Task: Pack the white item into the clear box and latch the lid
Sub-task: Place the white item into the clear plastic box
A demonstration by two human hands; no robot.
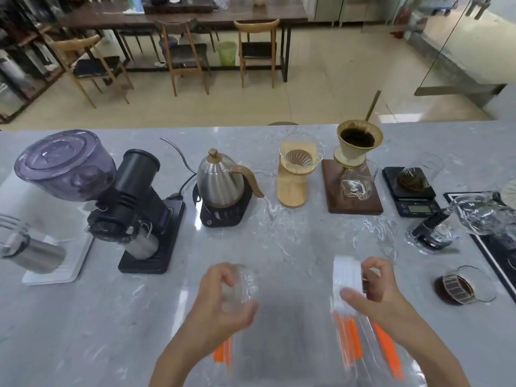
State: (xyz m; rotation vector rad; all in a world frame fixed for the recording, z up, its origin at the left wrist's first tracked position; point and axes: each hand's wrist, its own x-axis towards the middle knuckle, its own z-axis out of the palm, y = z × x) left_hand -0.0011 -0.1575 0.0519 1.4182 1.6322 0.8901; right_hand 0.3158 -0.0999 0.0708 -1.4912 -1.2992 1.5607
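The white item [347, 276], a flat white stack, is held upright above the counter, pinched between the thumb and fingers of my right hand [375, 287]. Below it, at the near edge, is the clear box [296, 356], blurred, with orange latch strips on its left and right sides. My left hand [220, 301] grips a clear plastic part [242, 283] at the box's left side; I cannot tell whether that part is the lid or a wall. The box's inside looks see-through down to the counter.
Along the back of the grey marble counter [279, 247] stand a black grinder [136, 208], a steel kettle [220, 182], two drippers [298, 169] and a scale [410, 191]. A glass of coffee [460, 286] sits right of my right hand.
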